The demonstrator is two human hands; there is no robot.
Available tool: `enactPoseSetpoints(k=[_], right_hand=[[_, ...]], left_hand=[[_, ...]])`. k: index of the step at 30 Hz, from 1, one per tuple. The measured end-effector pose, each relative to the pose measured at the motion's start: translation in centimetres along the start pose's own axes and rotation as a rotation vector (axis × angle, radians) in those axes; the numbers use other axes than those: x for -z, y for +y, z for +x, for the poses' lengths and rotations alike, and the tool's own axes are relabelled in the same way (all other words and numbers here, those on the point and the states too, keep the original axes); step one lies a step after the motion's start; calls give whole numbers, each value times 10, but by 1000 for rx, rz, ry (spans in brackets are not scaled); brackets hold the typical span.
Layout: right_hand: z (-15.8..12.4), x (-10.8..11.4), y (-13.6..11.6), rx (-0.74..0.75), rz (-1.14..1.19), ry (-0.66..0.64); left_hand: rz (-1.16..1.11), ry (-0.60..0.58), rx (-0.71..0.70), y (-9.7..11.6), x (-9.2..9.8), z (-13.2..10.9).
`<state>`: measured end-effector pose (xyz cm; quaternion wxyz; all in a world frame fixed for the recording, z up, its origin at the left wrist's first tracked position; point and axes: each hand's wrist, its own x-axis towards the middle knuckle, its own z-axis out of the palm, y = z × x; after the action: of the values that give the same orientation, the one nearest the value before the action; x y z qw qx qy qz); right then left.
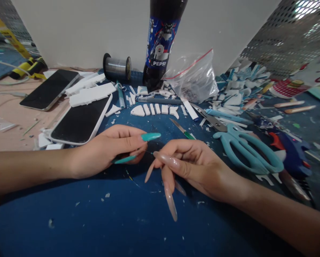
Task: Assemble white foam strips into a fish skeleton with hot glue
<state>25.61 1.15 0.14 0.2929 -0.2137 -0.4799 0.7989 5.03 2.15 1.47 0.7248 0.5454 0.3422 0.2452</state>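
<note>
My left hand [106, 150], with long teal nails, rests on the blue mat [117, 221] with its fingers pinched together. My right hand [194, 164], with long pale nails, meets it at the fingertips. A very thin thread or wire [149, 152] seems to run between the two pinches; it is too fine to make out clearly. Just behind my right hand lies a small craft knife with a green handle [183, 129].
Two phones [79, 123] [49, 89] lie at the left with white foam pieces [91, 94]. A wire spool [117, 67], a Pepsi bottle [161, 46] and a plastic bag [193, 80] stand behind. Teal scissors [245, 150], a glue gun [291, 150] and foam scraps sit at the right.
</note>
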Motion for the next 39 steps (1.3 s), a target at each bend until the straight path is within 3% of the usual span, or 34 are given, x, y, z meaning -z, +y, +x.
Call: enactPoseSetpoints(k=[10,39], right_hand=[[0,4,-1,-41,-10,-34],[0,-5,-7,-111,-15,29]], left_hand=[[121,-25,7,5,0,2],[147,-70,84,5,3,2]])
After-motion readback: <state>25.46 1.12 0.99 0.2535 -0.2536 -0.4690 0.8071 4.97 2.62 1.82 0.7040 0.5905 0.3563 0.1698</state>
